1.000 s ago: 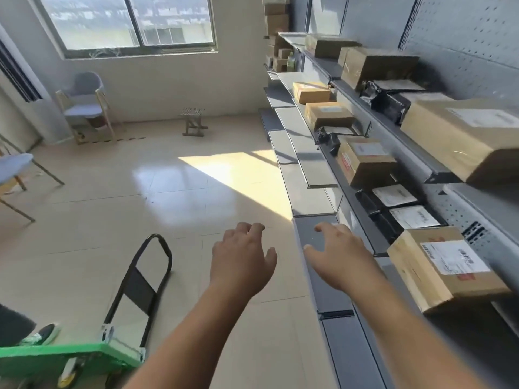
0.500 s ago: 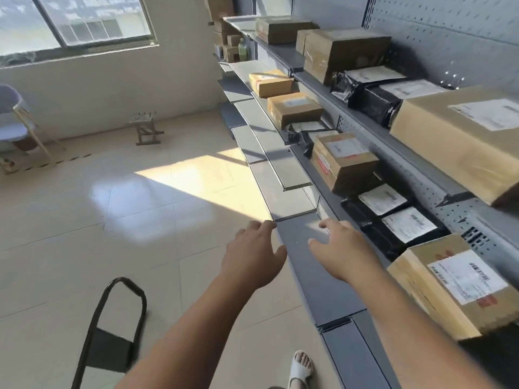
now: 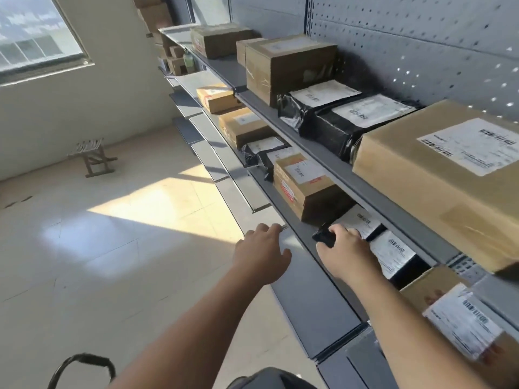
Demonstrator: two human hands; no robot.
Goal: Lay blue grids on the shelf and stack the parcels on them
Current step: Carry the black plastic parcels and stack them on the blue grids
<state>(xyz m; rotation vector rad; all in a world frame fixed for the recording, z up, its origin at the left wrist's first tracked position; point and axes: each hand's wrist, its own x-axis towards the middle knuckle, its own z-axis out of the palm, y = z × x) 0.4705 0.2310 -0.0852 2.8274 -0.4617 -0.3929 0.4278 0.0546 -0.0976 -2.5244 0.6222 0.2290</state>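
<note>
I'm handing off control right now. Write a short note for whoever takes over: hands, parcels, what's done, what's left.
Left hand: open, holding nothing, over the front edge of the lower shelf.
Right hand: appears to grip the near corner of a black mailer on the middle shelf, next to a taped cardboard box.
Done: parcels sit on the middle and top shelves, but no blue grid is in view.
Left: lay the grids, then stack the parcels on them.

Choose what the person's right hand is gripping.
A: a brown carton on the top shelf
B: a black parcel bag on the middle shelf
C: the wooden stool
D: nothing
B: the right hand grips the corner of the white-labelled black parcel bag, beside a brown carton.
</note>
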